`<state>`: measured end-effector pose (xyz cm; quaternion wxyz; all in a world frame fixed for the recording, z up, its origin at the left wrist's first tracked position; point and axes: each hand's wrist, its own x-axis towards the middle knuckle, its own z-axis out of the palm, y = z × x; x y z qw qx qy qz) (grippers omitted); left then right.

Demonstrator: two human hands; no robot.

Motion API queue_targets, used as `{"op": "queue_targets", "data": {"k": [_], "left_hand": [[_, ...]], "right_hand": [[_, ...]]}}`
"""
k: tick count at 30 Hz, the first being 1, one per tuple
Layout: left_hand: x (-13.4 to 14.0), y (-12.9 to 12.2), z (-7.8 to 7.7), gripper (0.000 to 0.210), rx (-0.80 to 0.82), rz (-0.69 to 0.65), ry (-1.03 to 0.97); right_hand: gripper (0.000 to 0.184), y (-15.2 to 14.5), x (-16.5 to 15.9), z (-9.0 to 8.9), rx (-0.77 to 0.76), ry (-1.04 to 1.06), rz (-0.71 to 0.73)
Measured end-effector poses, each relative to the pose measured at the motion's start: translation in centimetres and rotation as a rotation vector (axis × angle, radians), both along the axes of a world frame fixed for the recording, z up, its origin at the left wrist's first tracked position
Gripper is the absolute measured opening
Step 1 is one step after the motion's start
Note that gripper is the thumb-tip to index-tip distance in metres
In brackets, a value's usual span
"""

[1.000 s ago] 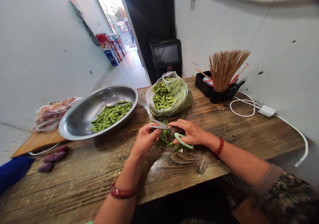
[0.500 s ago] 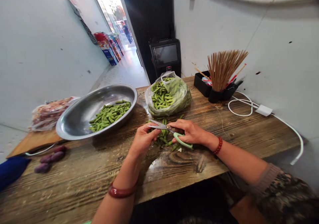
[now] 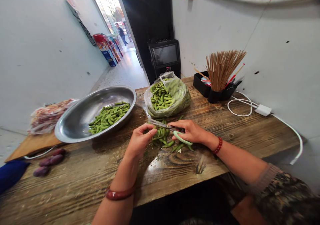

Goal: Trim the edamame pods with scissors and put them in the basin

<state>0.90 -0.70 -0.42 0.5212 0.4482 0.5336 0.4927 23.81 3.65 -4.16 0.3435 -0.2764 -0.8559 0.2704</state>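
- Closest is your left hand (image 3: 140, 139). Its thumb and fingertips come close together, but I cannot tell if they pinch a pod.
- Your right hand (image 3: 191, 131) is wrapped around the scissors (image 3: 168, 126) by the green handle. The blades look almost pressed together and point toward your left fingers.
- Loose green pods (image 3: 163, 141) lie on the wooden table (image 3: 100, 178), under and around the scissors.
- I think you are at the snipping step, one pod at a time. The next cut seems to need spread blades, a pod tip between them, and fingertips kept back.
- Farther off, to the left, a big metal bowl (image 3: 75, 113) holds a heap of pods (image 3: 108, 119).
- Past the loose pods sits a see-through bag (image 3: 181, 99) with more pods inside.
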Motion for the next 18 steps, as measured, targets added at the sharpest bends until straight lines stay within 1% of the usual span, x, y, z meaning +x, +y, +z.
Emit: {"op": "queue_targets", "data": {"k": [2, 4, 6, 8, 13, 18], "left_hand": [[-0.18, 0.08, 0.02, 0.026, -0.002, 0.037, -0.063], [-0.33, 0.17, 0.08, 0.028, 0.004, 0.057, -0.159], [-0.44, 0.26, 0.14, 0.029, 0.006, 0.062, -0.253], [-0.46, 0.34, 0.16, 0.030, -0.002, 0.062, -0.304], [-0.15, 0.36, 0.03, 0.032, -0.022, 0.038, -0.335], [0.49, 0.13, -0.14, 0.031, -0.029, -0.016, -0.342]], "right_hand": [[0.048, 0.16, -0.04, -0.05, -0.017, 0.034, -0.038], [0.051, 0.20, -0.06, -0.03, -0.019, 0.034, -0.063], [0.055, 0.11, -0.06, 0.09, -0.009, 0.011, -0.062], [0.059, -0.06, -0.04, 0.23, 0.009, -0.005, -0.047], [0.061, -0.33, -0.02, 0.22, 0.051, -0.045, -0.009], [0.064, -0.48, -0.09, 0.22, 0.049, -0.052, 0.015]]}}
